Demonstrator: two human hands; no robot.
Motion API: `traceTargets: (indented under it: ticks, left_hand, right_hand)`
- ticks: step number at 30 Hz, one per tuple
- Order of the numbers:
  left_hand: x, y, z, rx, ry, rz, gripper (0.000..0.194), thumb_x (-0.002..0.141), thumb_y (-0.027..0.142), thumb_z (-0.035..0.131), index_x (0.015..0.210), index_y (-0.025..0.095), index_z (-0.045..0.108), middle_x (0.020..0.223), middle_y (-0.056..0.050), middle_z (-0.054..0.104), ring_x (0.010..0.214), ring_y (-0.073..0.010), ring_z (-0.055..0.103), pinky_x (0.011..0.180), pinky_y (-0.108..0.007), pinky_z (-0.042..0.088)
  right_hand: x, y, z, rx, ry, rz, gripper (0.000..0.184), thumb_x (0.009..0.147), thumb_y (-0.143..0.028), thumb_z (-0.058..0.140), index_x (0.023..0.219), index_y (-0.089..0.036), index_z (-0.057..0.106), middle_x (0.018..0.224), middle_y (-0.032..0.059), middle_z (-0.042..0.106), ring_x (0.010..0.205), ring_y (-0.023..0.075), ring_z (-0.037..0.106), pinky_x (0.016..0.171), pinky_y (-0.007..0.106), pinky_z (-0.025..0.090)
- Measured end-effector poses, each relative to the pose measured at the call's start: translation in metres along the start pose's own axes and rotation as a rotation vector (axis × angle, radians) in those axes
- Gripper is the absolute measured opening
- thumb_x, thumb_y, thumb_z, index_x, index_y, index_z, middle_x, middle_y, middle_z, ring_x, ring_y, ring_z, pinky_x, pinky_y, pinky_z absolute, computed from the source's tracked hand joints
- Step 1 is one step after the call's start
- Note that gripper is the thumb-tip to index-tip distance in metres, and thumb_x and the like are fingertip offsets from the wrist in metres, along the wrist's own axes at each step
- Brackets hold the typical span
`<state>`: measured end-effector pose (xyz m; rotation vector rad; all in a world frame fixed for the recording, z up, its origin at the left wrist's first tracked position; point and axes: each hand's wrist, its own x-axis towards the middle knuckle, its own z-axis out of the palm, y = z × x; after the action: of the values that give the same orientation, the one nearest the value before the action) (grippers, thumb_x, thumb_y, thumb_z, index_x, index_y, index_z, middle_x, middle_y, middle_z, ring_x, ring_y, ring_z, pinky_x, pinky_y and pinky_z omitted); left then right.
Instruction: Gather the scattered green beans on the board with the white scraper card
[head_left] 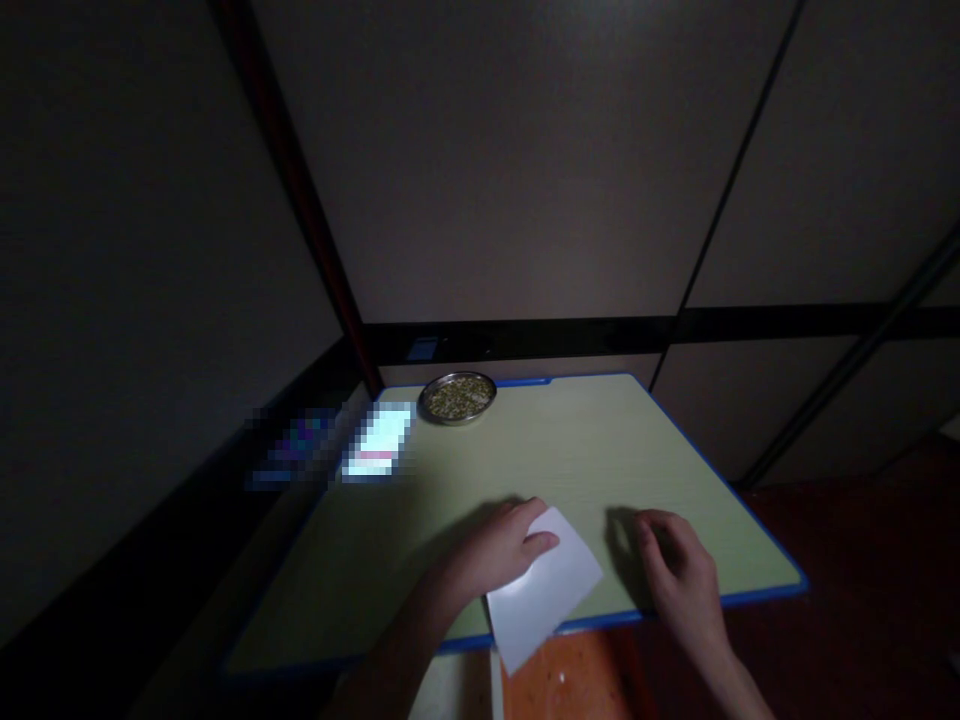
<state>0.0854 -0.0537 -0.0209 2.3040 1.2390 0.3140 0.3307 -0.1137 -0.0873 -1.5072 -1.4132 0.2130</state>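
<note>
My left hand (510, 548) grips a white sheet of paper (551, 585) by its upper left side, with the thumb lying on top and the fingers underneath. The paper is slightly curved, and its lower corner reaches past the blue table edge. To the right, my right hand (679, 565) is held over the table near the front edge, apart from the paper. Its fingers are curled in and the thumb tip meets the index finger; nothing shows between them.
At the back left of the pale green table (577, 440) stands a round metal plate (457, 398) full of small greenish pieces. A bright, blurred-out screen (380, 440) is at the left edge. Below the front edge is an orange surface (570, 680). Panelled walls rise behind and left.
</note>
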Motion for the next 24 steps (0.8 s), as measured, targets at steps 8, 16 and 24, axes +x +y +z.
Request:
traceTargets:
  ticks: [8, 16, 24]
  left_hand:
    - [-0.031, 0.015, -0.04, -0.093, 0.028, -0.067, 0.03, 0.084, 0.028, 0.044, 0.106, 0.025, 0.064, 0.098, -0.003, 0.069, 0.09, -0.0181, 0.058, 0.078, -0.027, 0.041]
    - [-0.036, 0.003, -0.026, -0.341, 0.079, -0.102, 0.021, 0.075, 0.037, 0.06, 0.086, 0.019, 0.065, 0.076, 0.003, 0.063, 0.074, -0.0117, 0.056, 0.062, -0.02, 0.037]
    - [-0.018, -0.013, -0.013, -0.468, 0.142, -0.121, 0.016, 0.075, 0.032, 0.06, 0.072, 0.016, 0.063, 0.071, 0.001, 0.063, 0.072, -0.0114, 0.056, 0.065, -0.02, 0.037]
  right_hand:
    - [0.013, -0.036, -0.01, 0.335, -0.237, 0.183, 0.034, 0.084, -0.045, 0.055, 0.108, -0.021, 0.059, 0.104, 0.0076, 0.065, 0.097, 0.0217, 0.059, 0.081, 0.03, 0.047]
    - [0.019, -0.072, 0.014, 0.458, -0.681, 0.169, 0.031, 0.084, -0.048, 0.055, 0.078, -0.018, 0.055, 0.069, -0.0004, 0.052, 0.066, 0.0133, 0.048, 0.059, 0.023, 0.039]
    - [0.036, -0.073, 0.033, 0.418, -0.742, 0.102, 0.04, 0.078, -0.049, 0.062, 0.105, -0.02, 0.056, 0.079, 0.0007, 0.053, 0.073, 0.0158, 0.049, 0.064, 0.025, 0.04]
